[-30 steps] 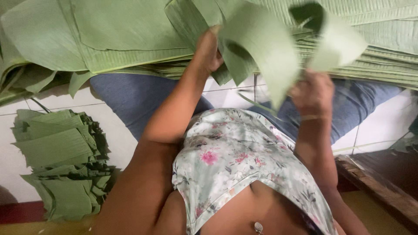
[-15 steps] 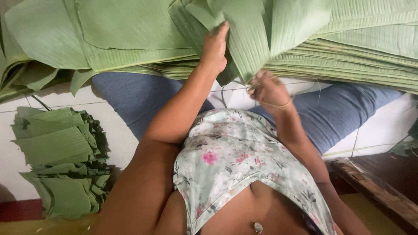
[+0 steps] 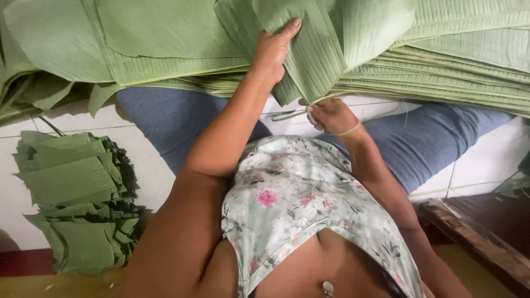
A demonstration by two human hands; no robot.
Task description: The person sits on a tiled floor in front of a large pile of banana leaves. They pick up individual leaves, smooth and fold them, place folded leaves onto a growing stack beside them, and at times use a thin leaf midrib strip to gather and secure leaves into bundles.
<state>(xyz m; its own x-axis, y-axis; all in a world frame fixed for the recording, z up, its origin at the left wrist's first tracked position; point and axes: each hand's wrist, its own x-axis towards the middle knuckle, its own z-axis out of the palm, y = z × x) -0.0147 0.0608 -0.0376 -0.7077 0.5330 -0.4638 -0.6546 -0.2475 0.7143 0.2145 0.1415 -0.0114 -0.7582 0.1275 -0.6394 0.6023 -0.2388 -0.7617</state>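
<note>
Seated on white tiled floor (image 3: 77, 118), legs in blue trousers spread. A big heap of banana leaves (image 3: 441, 49) lies across the knees, straight ahead of both hands, ribs running left to right.

One leaf piece (image 3: 314, 55) hangs off the near edge of the heap, tilted, its long axis running from upper left down to lower right toward the body.

Left hand (image 3: 273, 52) is up high and further forward, fingers flat and spread along the upper edge of the piece, thumb tucked behind it: a loose pinch, not a fist.

Right hand (image 3: 328, 113) is lower and nearer the body, just under the bottom tip of the piece, fingers curled closed around its narrow end; a thin strand runs off from the fist.

So the piece spans between the two hands, left at top, right at bottom.

Stack of folded leaf pieces (image 3: 77, 204) sits on the floor well off to the left, apart from both hands.
</note>
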